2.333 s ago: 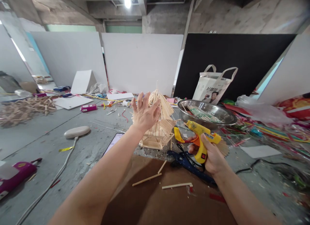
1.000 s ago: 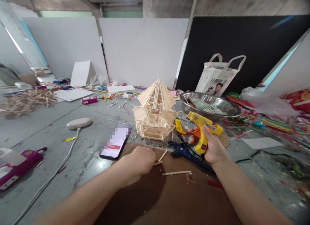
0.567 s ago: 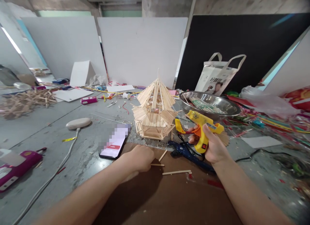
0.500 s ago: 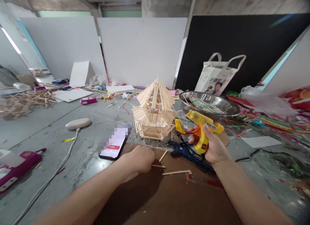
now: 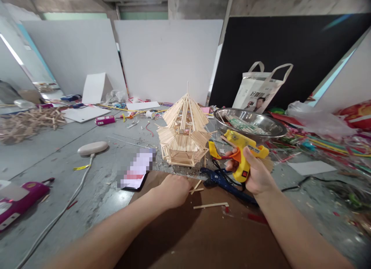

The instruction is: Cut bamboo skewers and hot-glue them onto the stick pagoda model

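My right hand (image 5: 256, 172) is wrapped round the handle of a yellow hot glue gun (image 5: 240, 145), its front tilted up and left over the floor. Low over a brown board (image 5: 162, 238), my left hand (image 5: 176, 189) is closed, and a short wooden stick (image 5: 197, 190) pokes out past its fingers. Another loose stick (image 5: 196, 186) lies close to it, and a longer stick pair (image 5: 211, 205) rests nearer to me. Behind the left hand stands a small pavilion model (image 5: 185, 135) of wooden sticks with a pointed roof. Blue-handled pliers (image 5: 224, 184) lie below the glue gun.
Left of the board lie a phone (image 5: 136, 174), a white charger with a cable (image 5: 92, 148) and a purple power strip (image 5: 23, 203). A steel bowl (image 5: 278, 131) of sticks and a cloth bag (image 5: 257, 91) stand behind right. Scraps and plastic litter the floor.
My left hand has moved slightly right and forward along the board, taking the short stick towards the loose one. The right hand with the glue gun has hardly moved.
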A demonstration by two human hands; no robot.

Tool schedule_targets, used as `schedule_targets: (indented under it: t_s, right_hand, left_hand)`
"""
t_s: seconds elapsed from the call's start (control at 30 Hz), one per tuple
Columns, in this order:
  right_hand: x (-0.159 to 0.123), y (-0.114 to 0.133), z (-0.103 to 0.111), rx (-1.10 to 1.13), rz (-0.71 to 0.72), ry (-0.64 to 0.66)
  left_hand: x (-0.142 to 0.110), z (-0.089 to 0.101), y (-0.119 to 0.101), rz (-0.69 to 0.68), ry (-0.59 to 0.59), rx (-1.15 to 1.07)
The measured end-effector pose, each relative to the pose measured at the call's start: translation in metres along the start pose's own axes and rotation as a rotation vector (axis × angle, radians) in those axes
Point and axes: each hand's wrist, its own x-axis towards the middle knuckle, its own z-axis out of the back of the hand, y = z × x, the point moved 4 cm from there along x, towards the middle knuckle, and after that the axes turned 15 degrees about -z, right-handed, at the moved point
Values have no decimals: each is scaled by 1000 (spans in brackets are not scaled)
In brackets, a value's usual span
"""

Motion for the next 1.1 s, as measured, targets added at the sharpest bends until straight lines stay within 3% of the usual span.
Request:
schedule_targets:
  t_s: [0.1,0.3,0.43,0.53,0.6,0.67,0.77,0.87,0.93,1.1]
  right_hand:
    - [0,-1,0,-2,2,-2]
    - [0,0,1,-14,12,-2]
    - [0,0,1,-11,10,1]
    - [0,1,1,-2,8,-5]
    - [1,2,1,17,9,-9]
    - [2,1,2,30,5,-17]
    - [2,-1,4,28,-10,-26]
    - [3,-4,5,23,-18,-24]
    - [4,-6,5,24,-26,-22]
    - [7,-9,6,25,-44,-17]
  left_hand:
    - [3,1,-10,23,-77,-16]
    - [8,-18,-34,-144,62,-122]
    - [6,-21,-32,-172,57,-133]
    - [0,-9,-19,-98,-12,-201]
    - [-6,7,-5,-22,-119,-281]
    - [-13,26,10,49,-296,-404]
    - [-21,54,35,162,-728,-644]
    - [-22,63,56,279,-1039,-879]
    - [-17,63,65,306,-1158,-989]
    - [-3,58,81,367,-1306,-1120]
